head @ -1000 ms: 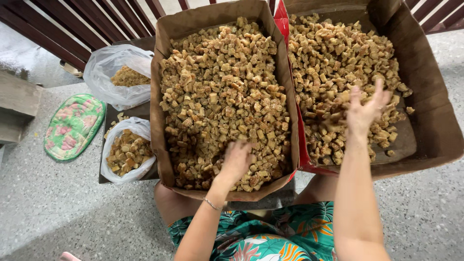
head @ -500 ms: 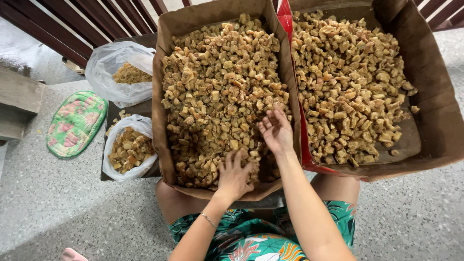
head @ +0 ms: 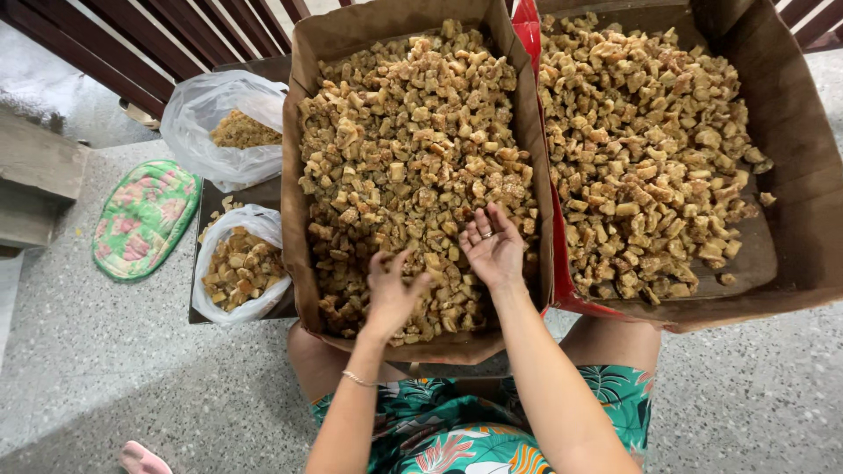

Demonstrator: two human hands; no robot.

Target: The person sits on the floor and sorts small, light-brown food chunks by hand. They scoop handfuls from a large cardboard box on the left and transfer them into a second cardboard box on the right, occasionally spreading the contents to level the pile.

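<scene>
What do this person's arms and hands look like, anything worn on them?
Both forearms are bare, with no sleeves or gloves. The left hand has a thin metal bracelet at its wrist. The right hand wears a ring on one finger.

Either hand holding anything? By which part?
Cannot tell for sure. The left hand has its fingers curled down among the brown chunks in the left box. The right hand is open, palm up, apparently empty.
</scene>
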